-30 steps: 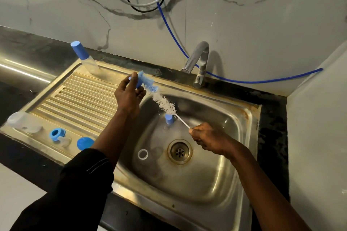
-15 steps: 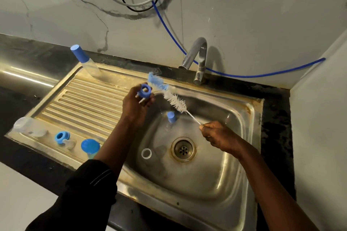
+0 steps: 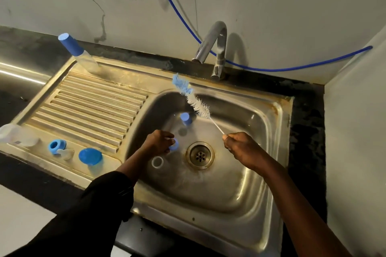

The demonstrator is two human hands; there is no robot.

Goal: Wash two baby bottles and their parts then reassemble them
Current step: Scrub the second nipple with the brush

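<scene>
From above the sink, the left hand [image 3: 158,142] is low inside the steel basin [image 3: 246,173], curled shut around a small blue screw ring [image 3: 174,145] that peeks out on the drain side of the fingers. The ring is blurred, so only its blue rim can be made out. Just below that hand a small clear ring [image 3: 157,162] lies flat on the basin floor, beside the drain [image 3: 200,155] and not touching the hand.

The right hand [image 3: 243,147] is clenched around the thin wire handle of a bottle brush [image 3: 193,100]. The brush slants up and away from the hand toward the tap [image 3: 213,48], its white bristles in the middle and a ragged blue sponge tip at the far end, held in the air above the basin's back edge. It touches neither the ring nor the left hand. Beneath the bristles a bottle part with a blue cap [image 3: 186,118] stands in the basin.

On the ribbed drainboard [image 3: 89,106] to the left, well apart from both hands, sit a blue collar with a clear teat [image 3: 57,147], a round blue cap [image 3: 90,156], and a clear bottle [image 3: 17,135] lying on its side at the near edge. At the far corner a clear bottle with a blue cap [image 3: 77,52] stands on the sink's rim. A blue hose [image 3: 271,68] runs along the marbled wall behind the tap.
</scene>
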